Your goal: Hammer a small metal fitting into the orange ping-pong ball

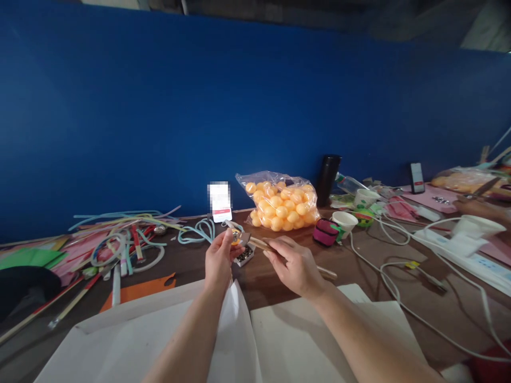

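In my left hand [220,254], thumb and fingers pinch a small round yellow-orange piece [236,237] with something shiny on its face. My right hand [297,266] is closed around a wooden-handled tool [259,243]. The tool's flat metal end meets or nearly meets the yellow-orange piece; I cannot tell which. Just below it on the table sits a small white box [245,256] of shiny metal bits, partly covered by my left hand. White sheets [311,332] lie under my forearms.
A clear bag of orange balls [279,205] stands behind my hands, beside a propped phone [221,202]. Coloured tubes and paper [131,239] crowd the left. Paper cups [344,223], a black bottle [329,181] and white cables [383,276] fill the right. Another person's hand [477,205] works at far right.
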`<state>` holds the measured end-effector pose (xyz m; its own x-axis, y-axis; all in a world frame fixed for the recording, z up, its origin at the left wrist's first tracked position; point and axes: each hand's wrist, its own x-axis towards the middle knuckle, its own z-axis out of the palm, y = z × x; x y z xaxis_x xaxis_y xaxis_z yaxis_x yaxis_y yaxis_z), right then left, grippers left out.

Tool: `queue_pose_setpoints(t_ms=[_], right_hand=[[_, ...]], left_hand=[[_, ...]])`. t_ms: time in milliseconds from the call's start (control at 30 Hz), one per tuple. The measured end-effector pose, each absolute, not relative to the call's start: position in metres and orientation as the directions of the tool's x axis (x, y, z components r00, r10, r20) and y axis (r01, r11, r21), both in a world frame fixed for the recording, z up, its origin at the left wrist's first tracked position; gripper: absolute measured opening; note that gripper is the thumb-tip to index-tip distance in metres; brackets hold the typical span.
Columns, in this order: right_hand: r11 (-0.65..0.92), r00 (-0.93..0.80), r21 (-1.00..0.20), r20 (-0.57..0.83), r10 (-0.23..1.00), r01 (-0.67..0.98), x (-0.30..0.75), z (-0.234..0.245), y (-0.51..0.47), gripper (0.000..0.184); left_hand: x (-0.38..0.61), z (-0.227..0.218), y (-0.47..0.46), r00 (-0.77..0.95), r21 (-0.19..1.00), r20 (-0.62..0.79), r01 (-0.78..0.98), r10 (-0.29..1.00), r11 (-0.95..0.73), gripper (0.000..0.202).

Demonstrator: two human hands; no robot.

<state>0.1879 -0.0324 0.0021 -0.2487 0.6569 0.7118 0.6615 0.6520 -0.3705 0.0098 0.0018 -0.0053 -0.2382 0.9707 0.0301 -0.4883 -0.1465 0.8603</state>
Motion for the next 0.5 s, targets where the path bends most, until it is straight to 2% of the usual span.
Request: queue_pose_setpoints(t_ms=[100, 300, 500], right_hand=[[0.639, -0.261, -0.362, 0.695, 0.67, 0.678, 0.1876, 0.0022, -0.0325, 0.024], [0.675, -0.214, -0.391, 0.745, 0.631, 0.625, 0.1872, 0.0036, -0.0338, 0.026], [0.679, -0.256, -0.37, 0.728, 0.636, 0.634, 0.1858, 0.0028, -0.0336, 0.027]], left_hand=[[0.0094, -0.0063, 0.0022, -0.244, 0.861, 0.027, -0.487, 0.97, -0.146, 0.047], [0.0096, -0.0071, 0.0032, -0.264, 0.877, 0.019, -0.46, 0.964, -0.143, 0.046], [0.0106, -0.0074, 0.0027, -0.26, 0.893, 0.033, -0.426, 0.965, -0.145, 0.046]])
